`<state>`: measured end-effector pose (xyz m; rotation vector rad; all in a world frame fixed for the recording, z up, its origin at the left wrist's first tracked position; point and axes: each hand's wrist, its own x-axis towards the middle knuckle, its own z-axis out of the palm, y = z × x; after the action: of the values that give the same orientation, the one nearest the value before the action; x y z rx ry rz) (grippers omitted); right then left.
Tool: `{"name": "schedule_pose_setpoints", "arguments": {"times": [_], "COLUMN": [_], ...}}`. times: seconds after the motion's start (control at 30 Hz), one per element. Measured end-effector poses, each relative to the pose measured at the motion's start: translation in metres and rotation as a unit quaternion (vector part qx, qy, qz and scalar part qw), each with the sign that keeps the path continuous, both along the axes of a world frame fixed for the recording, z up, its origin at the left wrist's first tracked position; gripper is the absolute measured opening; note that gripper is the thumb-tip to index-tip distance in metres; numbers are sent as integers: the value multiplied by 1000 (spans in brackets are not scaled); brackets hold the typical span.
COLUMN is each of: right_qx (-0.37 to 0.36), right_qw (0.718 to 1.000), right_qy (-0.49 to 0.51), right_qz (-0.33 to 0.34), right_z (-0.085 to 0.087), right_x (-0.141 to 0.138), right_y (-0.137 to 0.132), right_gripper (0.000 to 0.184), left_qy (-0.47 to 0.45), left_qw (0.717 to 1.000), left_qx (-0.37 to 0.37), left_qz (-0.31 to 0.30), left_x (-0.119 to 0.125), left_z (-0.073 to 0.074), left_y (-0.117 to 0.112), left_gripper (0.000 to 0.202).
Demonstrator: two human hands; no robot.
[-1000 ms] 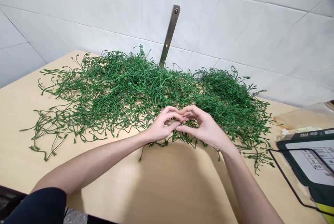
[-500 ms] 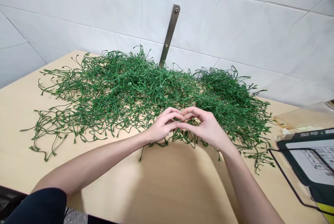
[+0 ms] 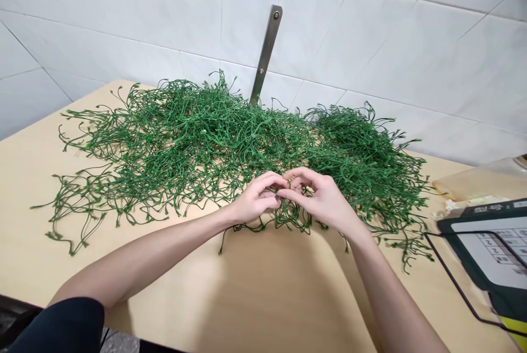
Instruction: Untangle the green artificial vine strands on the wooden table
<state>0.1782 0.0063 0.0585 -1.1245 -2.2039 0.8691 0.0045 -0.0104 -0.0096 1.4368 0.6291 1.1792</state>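
Observation:
A wide tangle of thin green stems (image 3: 197, 133) with small forked tips, artificial-looking, lies across the table. At its front edge my left hand (image 3: 258, 195) and my right hand (image 3: 319, 194) meet, fingertips touching. Both are closed in a pinch, and a small bit of green shows between them; most of that stem is hidden by the fingers. More loose stems (image 3: 292, 218) lie just below and behind the hands.
The pale wooden table (image 3: 173, 281) stands against a white tiled wall (image 3: 123, 7). A metal bar (image 3: 265, 56) rises behind the pile. On the right are a printed dark-green and white package (image 3: 489, 232), a thin black wire frame (image 3: 453, 284) and clear plastic (image 3: 481, 180).
My fingers have shifted slightly at the pinch, with the right fingertips curling and a little more green showing between them. The pile stays as it was.

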Motion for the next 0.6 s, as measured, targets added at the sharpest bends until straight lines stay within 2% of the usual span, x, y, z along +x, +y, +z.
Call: {"name": "schedule_pose_setpoints", "arguments": {"times": [0.27, 0.5, 0.6], "right_qx": [-25, -130, -169], "right_qw": [1000, 991, 984], "right_qy": [5, 42, 49], "right_qz": [-14, -11, -9], "right_z": [0, -2, -1], "right_x": [0, 1, 1], "right_y": [1, 0, 1], "right_gripper": [28, 41, 45], "left_qy": [9, 97, 94], "left_qw": [999, 990, 991], "left_qx": [29, 81, 65], "left_qz": [21, 64, 63], "left_x": [6, 5, 5], "left_z": [-5, -5, -4], "left_y": [0, 1, -1], "left_gripper": [17, 14, 15]}}
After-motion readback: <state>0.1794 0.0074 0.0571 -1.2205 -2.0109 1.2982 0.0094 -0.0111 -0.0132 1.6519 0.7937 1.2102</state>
